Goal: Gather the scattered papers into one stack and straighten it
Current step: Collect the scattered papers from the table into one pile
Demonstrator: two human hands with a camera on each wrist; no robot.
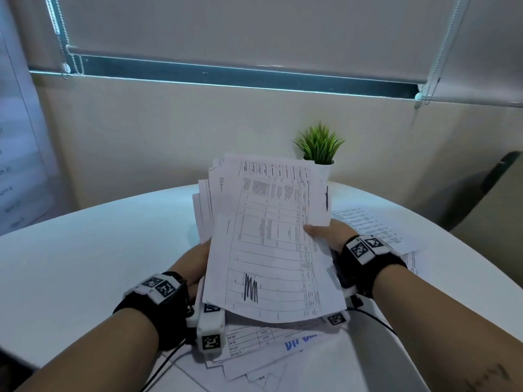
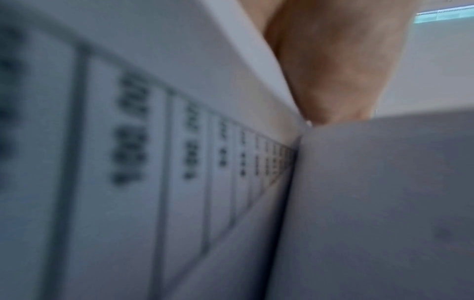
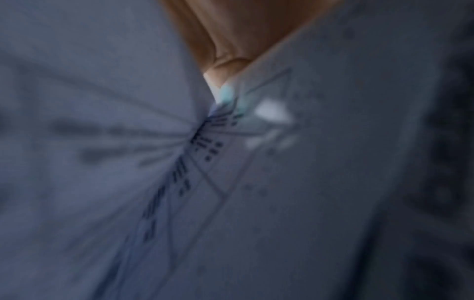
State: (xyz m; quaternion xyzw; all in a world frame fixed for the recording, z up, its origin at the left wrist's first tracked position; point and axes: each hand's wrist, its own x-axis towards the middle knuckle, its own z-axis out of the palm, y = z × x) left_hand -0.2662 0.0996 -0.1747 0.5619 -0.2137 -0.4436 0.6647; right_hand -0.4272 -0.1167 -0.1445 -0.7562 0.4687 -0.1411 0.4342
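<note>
A loose stack of printed papers (image 1: 268, 236) is lifted above the round white table (image 1: 85, 264), its sheets fanned out unevenly at the top left. My left hand (image 1: 195, 264) holds the stack's left edge from beneath; its fingers are hidden by the paper. My right hand (image 1: 325, 230) grips the right edge with the thumb on the top sheet. Both wrist views are blurred and filled by papers (image 2: 153, 162) (image 3: 231, 182), with a bit of my left hand (image 2: 333, 60) and right hand (image 3: 225, 40) showing.
More sheets lie on the table near my body (image 1: 268, 349) and to the right (image 1: 368, 224). A small potted green plant (image 1: 319, 148) stands at the table's far edge by the wall. A dark chair (image 1: 481, 188) sits at right.
</note>
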